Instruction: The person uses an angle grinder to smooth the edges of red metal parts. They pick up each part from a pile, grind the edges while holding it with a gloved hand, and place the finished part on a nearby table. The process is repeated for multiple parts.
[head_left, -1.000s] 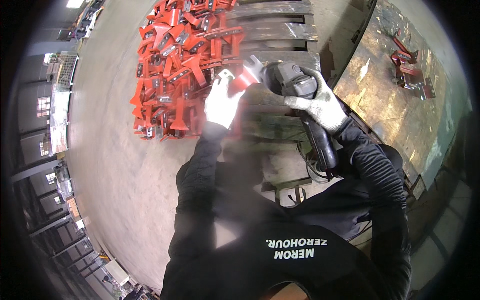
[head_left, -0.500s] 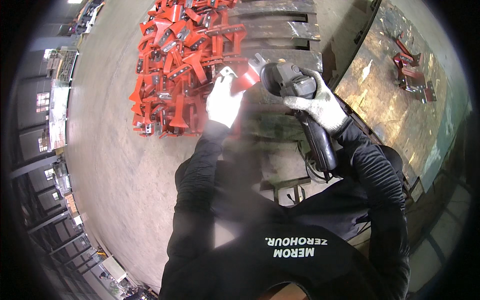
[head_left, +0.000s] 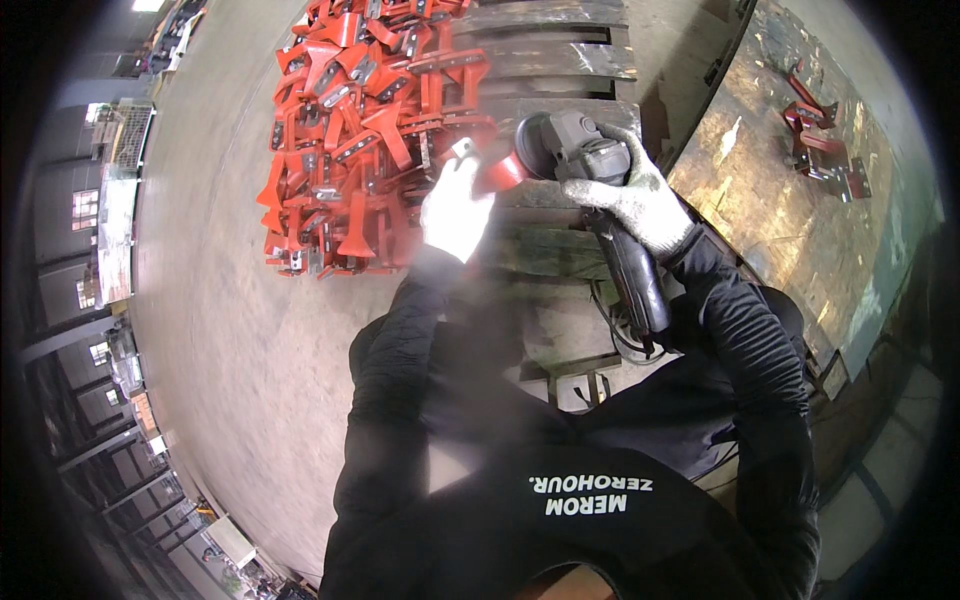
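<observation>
My left hand (head_left: 457, 208), in a white glove, is closed on a red metal bracket (head_left: 502, 174) with a bare grey end by the fingertips. In my gloved right hand (head_left: 640, 195) is a dark angle grinder (head_left: 585, 150), gripped around its head with the thumb below. Its body slants down toward my lap. The grinder's disc (head_left: 534, 146) meets or overlaps the bracket's right end; exact contact is hard to tell. A blurred smear covers part of the view below my left hand.
A large heap of red brackets (head_left: 360, 130) lies at the left on a dark wooden pallet (head_left: 545, 65). To the right stands a worn wooden table (head_left: 745, 200) bearing several red brackets (head_left: 825, 140). A black cable (head_left: 622, 340) hangs below the grinder. Concrete floor (head_left: 230, 300) spreads left.
The bracket has turned and shifted slightly in my left hand, so its grey right end is now behind the disc. The grinder has moved slightly left and up.
</observation>
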